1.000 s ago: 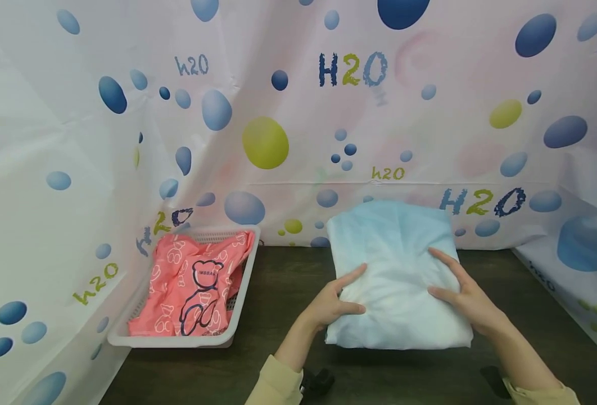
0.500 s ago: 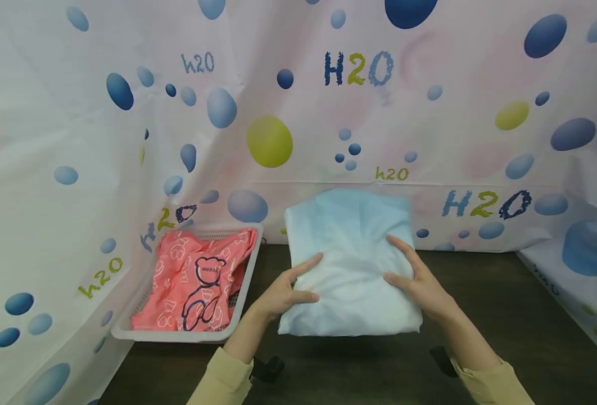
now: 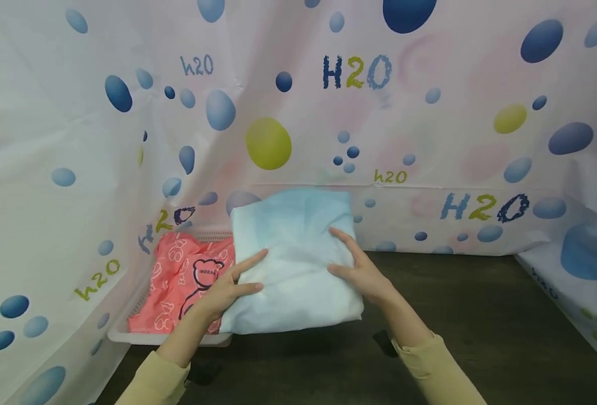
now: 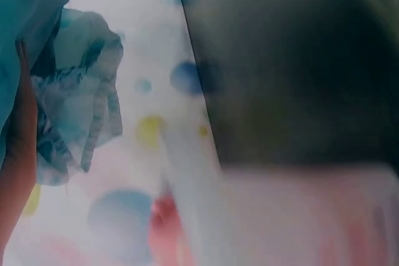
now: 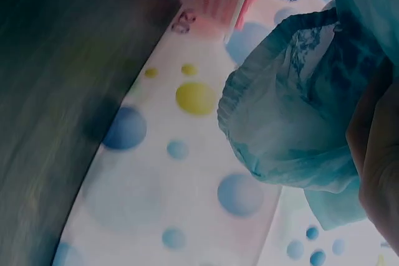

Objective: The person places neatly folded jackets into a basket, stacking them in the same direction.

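Observation:
Both hands hold a folded garment (image 3: 293,264), pale blue at the top and fading to white below, raised over the dark table. My left hand (image 3: 225,292) grips its left edge, with the thumb and one finger on the front. On the right edge, my right hand (image 3: 364,275) grips it the same way; the other fingers are hidden behind the cloth. Loose gathered cloth (image 4: 81,91) hangs from its underside in the left wrist view. An elastic-looking gathered edge of the garment (image 5: 280,116) shows beside the right hand (image 5: 380,147) in the right wrist view.
Left of the garment, a white plastic basket (image 3: 118,336) holds pink clothing (image 3: 169,281) with bear prints. The garment covers the basket's right side from the head view. A white sheet (image 3: 313,112) with bubble prints rises behind the dark wooden table (image 3: 455,320).
Both hands have carried the folded garment leftward, from the right of the table to in front of the basket's right side. The grip looks the same; the basket has stayed put.

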